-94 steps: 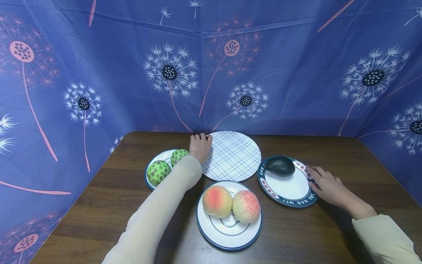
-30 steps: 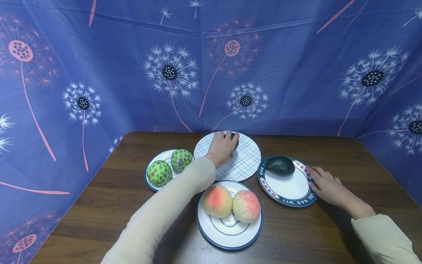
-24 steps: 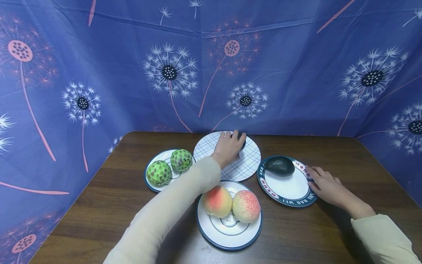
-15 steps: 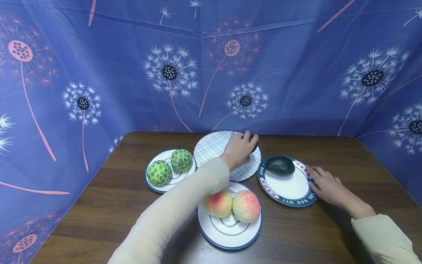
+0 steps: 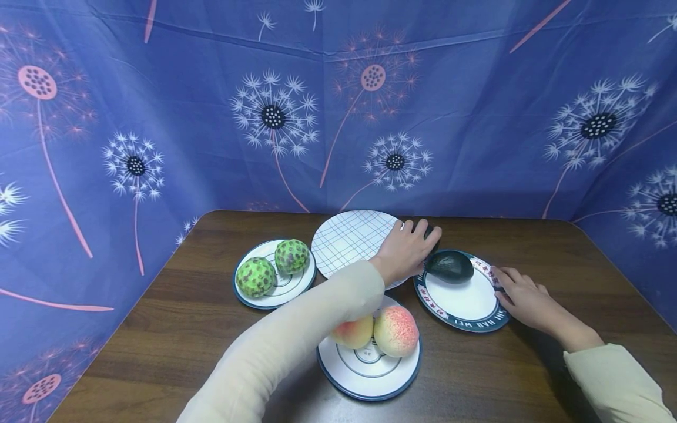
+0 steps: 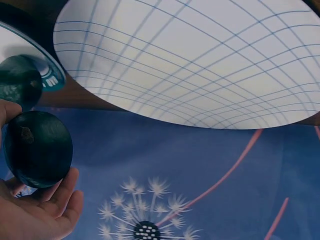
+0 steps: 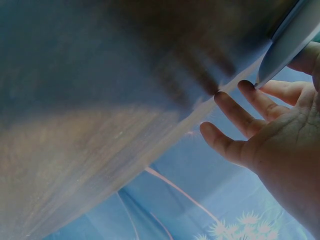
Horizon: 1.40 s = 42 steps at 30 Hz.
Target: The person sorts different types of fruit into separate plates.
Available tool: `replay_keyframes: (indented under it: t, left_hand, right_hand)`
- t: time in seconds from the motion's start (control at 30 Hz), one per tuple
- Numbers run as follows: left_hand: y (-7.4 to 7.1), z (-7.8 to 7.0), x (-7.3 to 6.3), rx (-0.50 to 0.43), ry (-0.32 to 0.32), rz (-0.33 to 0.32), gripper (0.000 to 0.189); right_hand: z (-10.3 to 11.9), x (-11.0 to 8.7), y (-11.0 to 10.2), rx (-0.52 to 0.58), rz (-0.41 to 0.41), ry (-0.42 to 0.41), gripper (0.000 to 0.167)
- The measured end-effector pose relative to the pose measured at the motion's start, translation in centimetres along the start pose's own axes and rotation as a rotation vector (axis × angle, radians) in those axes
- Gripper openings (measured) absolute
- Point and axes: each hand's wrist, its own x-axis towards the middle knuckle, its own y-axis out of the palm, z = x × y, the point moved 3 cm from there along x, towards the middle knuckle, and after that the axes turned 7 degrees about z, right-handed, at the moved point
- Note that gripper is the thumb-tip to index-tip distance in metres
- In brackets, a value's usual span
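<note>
My left hand (image 5: 409,249) grips a dark green avocado (image 6: 38,149), thumb on one side and curled fingers on the other. It is over the right edge of the checked white plate (image 5: 349,241), close to the lettered plate (image 5: 465,302). On that lettered plate, with its dark green rim, lies a second avocado (image 5: 449,267). My right hand (image 5: 531,302) touches the same plate's right rim with thumb and fingertips. In the right wrist view its fingers (image 7: 232,115) are spread and relaxed, with the plate's edge at the fingertips.
Two peaches (image 5: 395,331) sit on a blue-rimmed plate (image 5: 365,382) at the front, one partly behind the left sleeve. Two green speckled balls (image 5: 255,277) rest on another plate (image 5: 288,288) at left. A blue dandelion cloth (image 5: 460,106) hangs behind the wooden table (image 5: 158,329).
My left hand has moved from the checked plate's left edge across it to the right, carrying the avocado towards the lettered plate. My right hand has stayed at the rim.
</note>
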Motion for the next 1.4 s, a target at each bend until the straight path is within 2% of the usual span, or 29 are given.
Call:
replay_keyframes:
  t: [0.37,0.77,1.1,1.4]
  left_hand:
    - [-1.6,-1.9,0.2,-0.038,0.110,0.001,0.072]
    - [-2.9,-3.8,-0.3,-0.071,0.228,0.025,0.066]
    - [-3.1,-5.1,-0.1,-0.079,0.373,0.196,0.080]
    - [-2.5,-6.0,-0.1,-0.093,0.429,0.234,0.080]
  right_hand:
    - [-0.1,-0.1,0.0,0.001,-0.006,0.000,0.060]
    - [0.1,-0.1,-0.2,-0.012,-0.016,-0.003,0.058]
    - [0.1,-0.1,-0.2,-0.022,-0.017,0.000,0.059]
    - [0.1,-0.1,-0.2,-0.019,-0.002,0.000,0.061]
